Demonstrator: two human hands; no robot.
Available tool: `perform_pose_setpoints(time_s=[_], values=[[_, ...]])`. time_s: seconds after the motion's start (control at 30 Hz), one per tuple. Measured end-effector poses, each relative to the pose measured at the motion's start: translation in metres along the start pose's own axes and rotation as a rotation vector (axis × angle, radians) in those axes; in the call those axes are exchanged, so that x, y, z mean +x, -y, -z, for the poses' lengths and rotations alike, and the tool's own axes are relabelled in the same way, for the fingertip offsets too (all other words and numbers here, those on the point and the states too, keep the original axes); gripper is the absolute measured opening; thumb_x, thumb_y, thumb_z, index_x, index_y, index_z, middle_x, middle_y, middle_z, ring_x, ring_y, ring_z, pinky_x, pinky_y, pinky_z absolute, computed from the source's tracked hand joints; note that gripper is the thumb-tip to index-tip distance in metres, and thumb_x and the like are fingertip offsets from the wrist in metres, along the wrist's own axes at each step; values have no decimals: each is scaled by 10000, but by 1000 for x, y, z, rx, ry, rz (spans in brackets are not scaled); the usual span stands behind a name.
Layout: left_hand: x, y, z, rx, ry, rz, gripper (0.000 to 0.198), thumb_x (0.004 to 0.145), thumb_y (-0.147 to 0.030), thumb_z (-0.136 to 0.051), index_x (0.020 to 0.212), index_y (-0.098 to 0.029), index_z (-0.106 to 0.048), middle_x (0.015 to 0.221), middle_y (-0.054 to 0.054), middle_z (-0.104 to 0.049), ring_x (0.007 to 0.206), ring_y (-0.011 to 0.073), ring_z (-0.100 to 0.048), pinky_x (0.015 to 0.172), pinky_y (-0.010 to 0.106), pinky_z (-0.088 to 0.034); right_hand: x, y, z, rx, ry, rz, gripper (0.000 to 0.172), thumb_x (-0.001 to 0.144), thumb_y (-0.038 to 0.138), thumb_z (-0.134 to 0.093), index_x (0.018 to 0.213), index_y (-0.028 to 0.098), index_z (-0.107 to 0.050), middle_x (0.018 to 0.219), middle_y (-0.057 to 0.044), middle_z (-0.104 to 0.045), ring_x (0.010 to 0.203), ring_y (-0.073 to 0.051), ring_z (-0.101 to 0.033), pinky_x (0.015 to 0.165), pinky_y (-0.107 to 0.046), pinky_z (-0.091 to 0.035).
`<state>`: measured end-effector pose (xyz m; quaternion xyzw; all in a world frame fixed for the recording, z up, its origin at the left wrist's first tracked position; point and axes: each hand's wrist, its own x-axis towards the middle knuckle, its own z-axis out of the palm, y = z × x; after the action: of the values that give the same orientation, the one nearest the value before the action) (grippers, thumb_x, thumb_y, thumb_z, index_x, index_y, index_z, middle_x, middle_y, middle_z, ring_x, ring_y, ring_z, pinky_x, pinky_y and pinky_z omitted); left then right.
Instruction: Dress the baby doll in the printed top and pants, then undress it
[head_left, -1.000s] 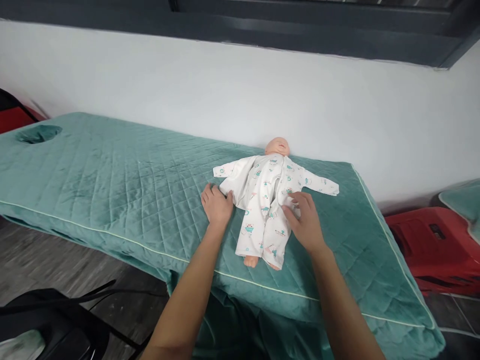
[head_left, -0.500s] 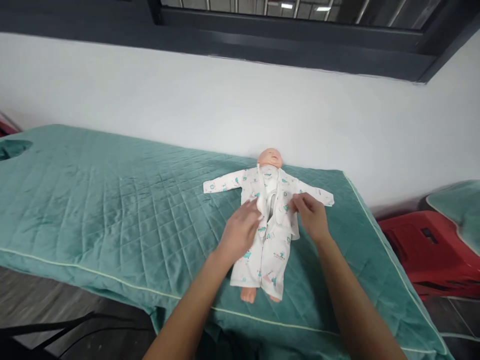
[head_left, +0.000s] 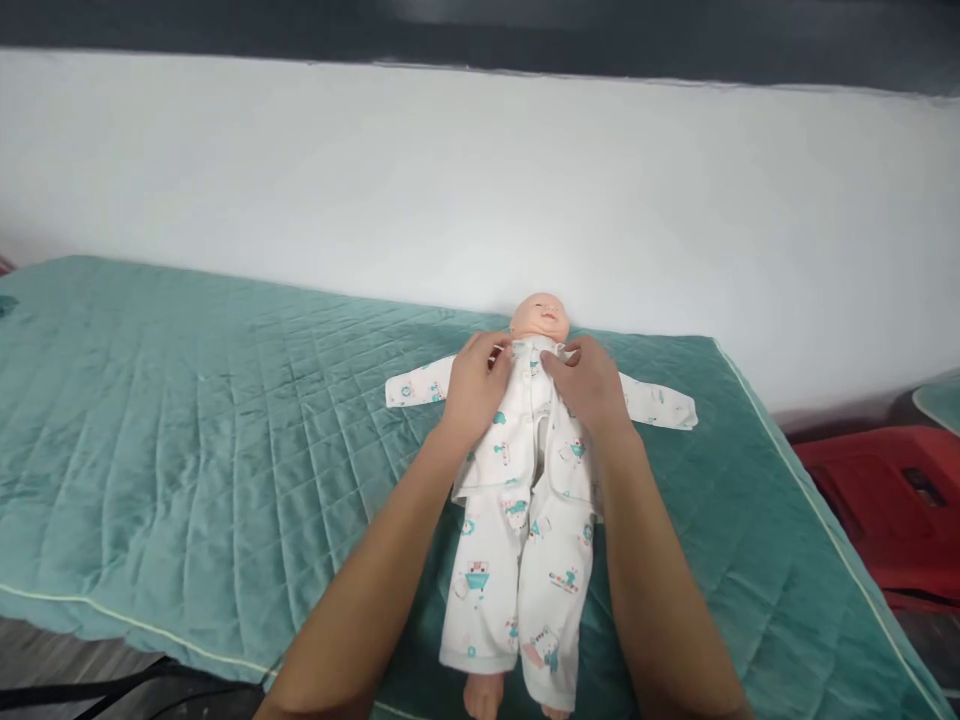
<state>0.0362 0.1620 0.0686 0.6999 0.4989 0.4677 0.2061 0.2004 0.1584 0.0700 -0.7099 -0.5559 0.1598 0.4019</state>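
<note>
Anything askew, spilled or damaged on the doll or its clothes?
One thing: the white printed top gapes below the chest, its front edges not meeting over the doll. I see no spill or damage.

The left forearm [head_left: 367,575] and right forearm [head_left: 664,575] reach forward, converging toward the doll's head [head_left: 539,316]. Just on its near side, left hand [head_left: 478,385] to the left and right hand [head_left: 589,385] to the right, both curl inward, thumbs close to bent forefingers

Left hand [head_left: 477,388], right hand [head_left: 592,388] on white top [head_left: 491,460]; doll [head_left: 539,316], face-up, on green bed [head_left: 225,430]
</note>
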Motion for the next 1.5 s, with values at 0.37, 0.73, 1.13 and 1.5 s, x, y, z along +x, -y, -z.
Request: perform_pose_setpoints(time_s=[0.37,0.73,1.13,1.5], values=[[42,11,-19,-40,299,87,133,873,-224,-566,812,-171,-673,820,15,-705,748,161,-607,712,287,-451,7,-6,1,218,23,-95,167,749,304,-585,836,192,-673,779,-25,-709,702,-188,-595,655,-307,-415],[38,1,-39,-488,139,228,76,855,-197,-574,801,-166,-619,638,-24,-556,591,95,-494,601,226,-376,14,-16,-7,698,94,-72,245,720,354,-729,909,201,-758,912,-28,-760,867,-199,-675,821,-339,-504],[38,12,-48,-394,200,143,73,853,-146,-556,805,-170,-605,784,0,-645,736,119,-569,706,237,-431,12,-24,-10,572,65,72,195,773,341,-678,896,229,-781,1013,-33,-759,942,-212,-667,872,-366,-519],[39,15,-40,-579,330,250,97,779,-143,-633,871,-137,-663,781,10,-644,697,105,-567,668,228,-427,16,-28,-14,517,33,222,154,758,321,-698,860,228,-765,974,-41,-711,773,-157,-572,784,-336,-498]])
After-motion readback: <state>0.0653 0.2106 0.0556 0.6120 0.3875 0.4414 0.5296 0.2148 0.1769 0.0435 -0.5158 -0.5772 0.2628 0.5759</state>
